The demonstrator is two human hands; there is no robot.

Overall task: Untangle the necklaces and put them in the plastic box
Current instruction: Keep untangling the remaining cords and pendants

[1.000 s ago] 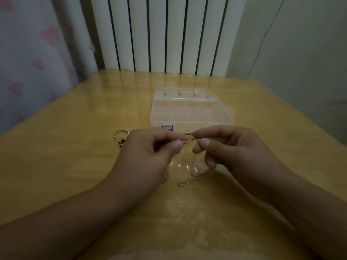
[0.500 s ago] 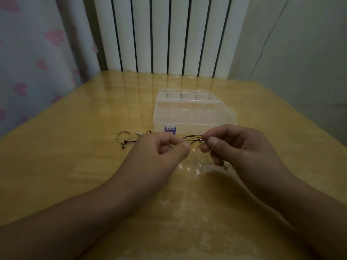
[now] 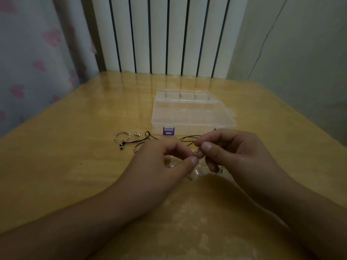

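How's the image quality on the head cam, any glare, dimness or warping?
Head view: dim overall with a warm cast; glossy table mirrors the radiator as pale streaks; wide-angle bending shows at the edges; the thin cord pinched between the left hand and right hand is soft; the clear plastic box reads low contrast.

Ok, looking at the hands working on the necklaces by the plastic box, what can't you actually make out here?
All in the head view:
- The knot between the left hand and right hand: covered by the pinching fingertips.
- How the black cord runs on: it vanishes behind both hands.
- The small silver piece below the right hand: partly hidden, too small to identify.
- The plastic box: dim and clear-walled, so whether it holds anything is unclear.
- Both forearms: cut off by the frame's bottom edge.
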